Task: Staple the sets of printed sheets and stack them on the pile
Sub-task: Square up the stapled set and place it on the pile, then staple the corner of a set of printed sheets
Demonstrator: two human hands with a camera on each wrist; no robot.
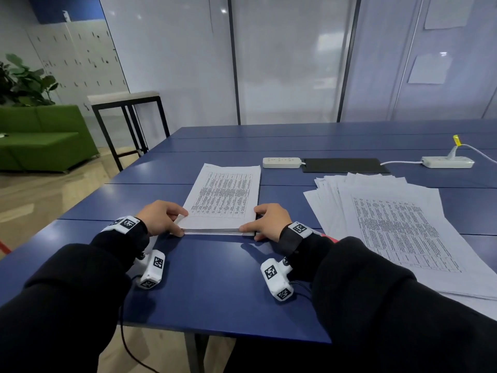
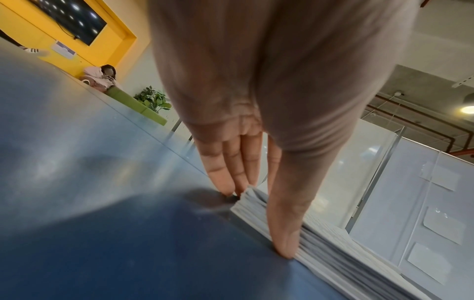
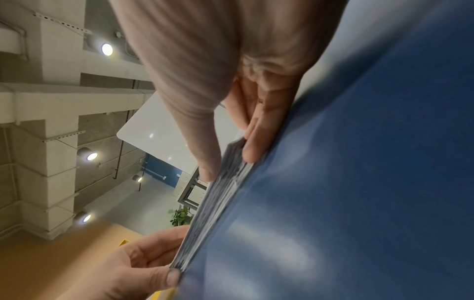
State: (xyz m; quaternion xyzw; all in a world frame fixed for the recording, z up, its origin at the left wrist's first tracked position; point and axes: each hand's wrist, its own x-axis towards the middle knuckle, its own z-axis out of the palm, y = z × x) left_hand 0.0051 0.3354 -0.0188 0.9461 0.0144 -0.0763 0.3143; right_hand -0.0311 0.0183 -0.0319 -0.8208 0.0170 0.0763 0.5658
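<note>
Hands, left (image 1: 158,217) and right (image 1: 270,221), pinching near corners of stack (image 1: 226,197) near table's (image 1: 215,278) near edge; stapling apparently undone, no stapler visible, fanned pile (image 1: 398,224) waiting rightward.

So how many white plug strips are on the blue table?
2. One white plug strip lies beyond the neat paper stack, left of the black mat. The other lies far right, a cable plugged in.

Both hands square up a stack of printed sheets on a blue table

The left hand (image 1: 161,217) and right hand (image 1: 271,221) grip the near corners of the stack of printed sheets (image 1: 224,200) on the blue table (image 1: 215,278); a fanned pile of sheets (image 1: 398,227) lies to the right, two power strips (image 1: 281,162) beyond.
</note>
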